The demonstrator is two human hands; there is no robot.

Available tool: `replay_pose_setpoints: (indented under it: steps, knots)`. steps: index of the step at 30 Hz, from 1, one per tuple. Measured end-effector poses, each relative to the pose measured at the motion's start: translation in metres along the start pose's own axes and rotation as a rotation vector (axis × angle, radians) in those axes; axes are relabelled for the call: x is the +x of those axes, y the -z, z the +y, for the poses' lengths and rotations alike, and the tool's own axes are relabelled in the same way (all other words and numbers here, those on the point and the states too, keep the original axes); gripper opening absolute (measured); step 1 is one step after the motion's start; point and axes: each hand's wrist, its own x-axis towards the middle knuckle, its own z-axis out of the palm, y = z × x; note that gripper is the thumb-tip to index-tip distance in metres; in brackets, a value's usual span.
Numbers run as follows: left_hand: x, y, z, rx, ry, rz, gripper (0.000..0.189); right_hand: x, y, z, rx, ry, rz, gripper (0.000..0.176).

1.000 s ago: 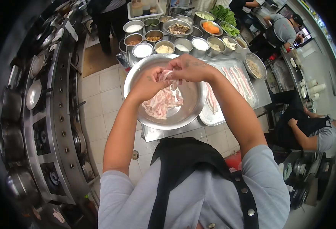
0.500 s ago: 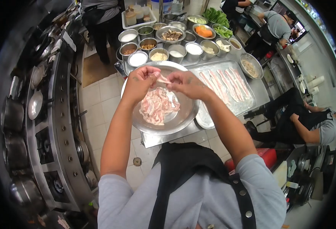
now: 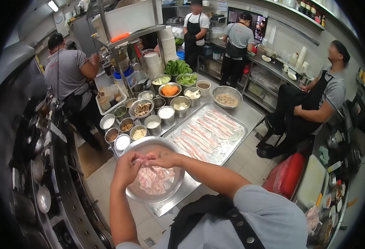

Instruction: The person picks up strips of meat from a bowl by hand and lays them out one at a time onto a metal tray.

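A wide metal bowl (image 3: 133, 191) stands at the near end of the steel table, with a heap of pale pink raw bacon strips (image 3: 155, 181) inside. Over its left side my left hand (image 3: 127, 169) is closed, fingertips pinching a piece of bacon (image 3: 141, 162). My right hand (image 3: 164, 160) meets it there, its fingers closed on the same piece. The fingers cover most of that piece. Right of the bowl, a metal tray (image 3: 231, 146) carries several bacon strips (image 3: 197, 140) laid side by side.
Several small metal containers (image 3: 153, 124) of ingredients crowd the table behind the bowl, with leafy greens (image 3: 177, 67) at the back. A bowl of pale food (image 3: 227, 99) sits beyond the tray. Stoves (image 3: 45, 199) line the left. A seated person (image 3: 315, 99) is at right; others stand farther back.
My view has lifted and turned right, bringing more of the kitchen and people into sight. Both hands stay together over the bowl, still pinching the bacon.
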Motion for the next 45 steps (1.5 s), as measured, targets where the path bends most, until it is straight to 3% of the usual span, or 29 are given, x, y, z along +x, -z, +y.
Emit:
replay_pose_setpoints:
  steps: [5,13,16,23,25,30,35,38,43,45]
  knots:
    - [0.002,0.015,-0.001,0.081,-0.068,0.059,0.006,-0.001,-0.012,0.015,0.059,0.025,0.055,0.02]
    - [0.011,0.035,0.019,-0.107,0.067,0.026,0.009,-0.018,-0.008,0.015,0.095,0.128,0.112,0.022]
    - [0.021,0.038,0.038,-0.105,0.036,0.017,0.01,-0.025,0.003,0.014,0.297,0.039,0.124,0.021]
    - [0.067,0.022,0.098,-0.023,-0.015,-0.027,0.015,-0.058,0.072,0.001,0.373,0.169,0.143,0.023]
    - [0.087,0.002,0.117,-0.011,0.0,-0.033,0.017,-0.079,0.101,-0.006,0.411,0.228,0.154,0.025]
    - [0.155,-0.074,0.143,-0.028,0.026,-0.075,0.016,-0.142,0.185,0.005,0.434,0.092,0.151,0.026]
    - [0.226,-0.173,0.131,-0.044,0.147,-0.213,0.013,-0.198,0.261,0.073,0.397,0.042,0.226,0.029]
    - [0.258,-0.232,0.117,0.007,0.188,-0.256,0.013,-0.229,0.292,0.118,0.092,-0.037,0.341,0.028]
    - [0.306,-0.31,0.1,-0.041,0.235,-0.296,0.011,-0.271,0.325,0.181,0.097,-0.206,0.446,0.027]
    - [0.325,-0.33,0.091,0.103,0.202,-0.338,0.011,-0.284,0.331,0.202,0.135,-0.258,0.47,0.026]
